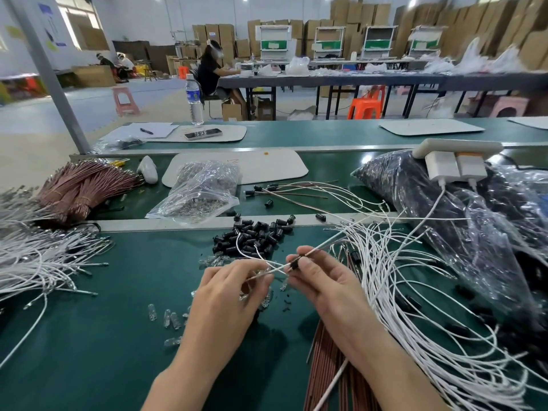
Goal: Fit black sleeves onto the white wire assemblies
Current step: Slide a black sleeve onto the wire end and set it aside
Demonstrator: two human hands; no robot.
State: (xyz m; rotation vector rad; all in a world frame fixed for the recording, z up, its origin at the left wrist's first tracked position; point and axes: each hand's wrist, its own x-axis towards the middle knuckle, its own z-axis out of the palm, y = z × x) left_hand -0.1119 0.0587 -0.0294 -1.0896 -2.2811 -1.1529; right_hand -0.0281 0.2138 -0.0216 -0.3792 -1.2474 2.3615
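Over the green bench my right hand pinches a black sleeve that sits on a white wire assembly. My left hand pinches the thin white leads of that assembly just left of the sleeve. A heap of loose black sleeves lies directly behind the hands. Small clear bulbs are scattered on the mat in front of and under my left hand.
A tangle of white wires spreads to the right, another white bundle to the left. Copper-coloured wires lie under my right forearm. Plastic bags of parts sit behind, with a charger block.
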